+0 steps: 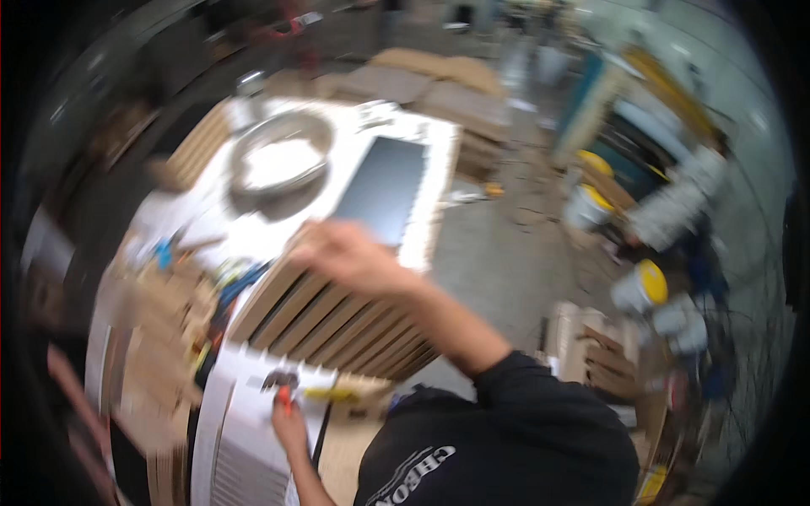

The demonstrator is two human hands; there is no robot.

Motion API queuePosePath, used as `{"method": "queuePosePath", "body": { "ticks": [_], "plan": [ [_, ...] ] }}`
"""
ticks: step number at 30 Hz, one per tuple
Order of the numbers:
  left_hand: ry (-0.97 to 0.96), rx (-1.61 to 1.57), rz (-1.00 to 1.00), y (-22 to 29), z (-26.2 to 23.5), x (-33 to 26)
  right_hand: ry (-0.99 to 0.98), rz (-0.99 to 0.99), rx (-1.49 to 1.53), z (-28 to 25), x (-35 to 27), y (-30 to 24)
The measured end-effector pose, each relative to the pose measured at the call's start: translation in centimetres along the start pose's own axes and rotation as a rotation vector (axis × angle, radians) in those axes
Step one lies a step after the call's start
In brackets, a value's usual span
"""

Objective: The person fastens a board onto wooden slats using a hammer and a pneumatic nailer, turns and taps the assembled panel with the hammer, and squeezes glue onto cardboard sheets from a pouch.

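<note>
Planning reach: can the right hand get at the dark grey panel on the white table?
Probably yes: the right hand is at the slatted wood's top edge, the dark grey panel just beyond, nothing visible lying on it.

We found the slatted piece (pixel 337 325) matt wood, the bowl (pixel 291 124) shiny metal, the panel (pixel 386 181) smooth, the shirt (pixel 523 430) matt cloth.

I see the slatted wooden piece (pixel 337 325) before the torso, the right hand (pixel 342 257) at its far edge, the left hand (pixel 289 422) on its near side. Beyond, on the table (pixel 348 148), a basin (pixel 283 173) sits left of a sheet (pixel 384 185). Wooden parts (pixel 164 337) lie left; rightward, I have buckets (pixel 586 207) near a co-worker (pixel 675 202).
</note>
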State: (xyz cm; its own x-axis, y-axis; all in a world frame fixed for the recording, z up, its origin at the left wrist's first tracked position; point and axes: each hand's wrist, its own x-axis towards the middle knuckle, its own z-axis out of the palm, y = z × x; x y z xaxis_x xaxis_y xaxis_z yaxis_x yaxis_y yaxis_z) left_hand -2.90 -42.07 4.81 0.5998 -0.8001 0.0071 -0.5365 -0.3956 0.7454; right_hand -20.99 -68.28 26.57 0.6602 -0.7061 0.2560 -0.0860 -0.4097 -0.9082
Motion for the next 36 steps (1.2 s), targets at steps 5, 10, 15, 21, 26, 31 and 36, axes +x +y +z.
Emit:
{"method": "queuePosePath", "body": {
  "ticks": [5, 10, 15, 21, 26, 31, 36],
  "plan": [
    [-0.03, 0.203, -0.079, -1.2, -1.4, -2.9, -0.009, 0.212, -0.065, -2.1, -1.1, 8.1],
    [-0.265, 0.49, -0.423, 2.0, -5.7, -3.4, 0.041, 0.54, 0.082, -0.9, -0.9, 14.3],
    [-0.099, 0.221, -0.257, -2.0, -5.2, -6.0, -0.177, 0.569, -0.104, 7.4, 2.8, 18.8],
    [0.092, -0.236, -0.363, -4.9, -4.4, -12.1, -0.237, 0.411, -0.25, 18.2, 2.4, 19.5],
    [0.166, -0.282, -0.484, -1.6, -6.0, -10.6, 0.019, -0.029, -0.724, 20.8, -0.1, 18.4],
    [0.069, -0.257, -0.276, -1.1, -5.0, -2.7, -0.016, 0.269, -0.446, 21.3, 0.6, 18.7],
    [0.019, 0.095, -0.045, 3.2, -3.7, 7.3, -0.064, 0.454, -0.413, 20.7, 0.8, 18.5]
  ]
}}
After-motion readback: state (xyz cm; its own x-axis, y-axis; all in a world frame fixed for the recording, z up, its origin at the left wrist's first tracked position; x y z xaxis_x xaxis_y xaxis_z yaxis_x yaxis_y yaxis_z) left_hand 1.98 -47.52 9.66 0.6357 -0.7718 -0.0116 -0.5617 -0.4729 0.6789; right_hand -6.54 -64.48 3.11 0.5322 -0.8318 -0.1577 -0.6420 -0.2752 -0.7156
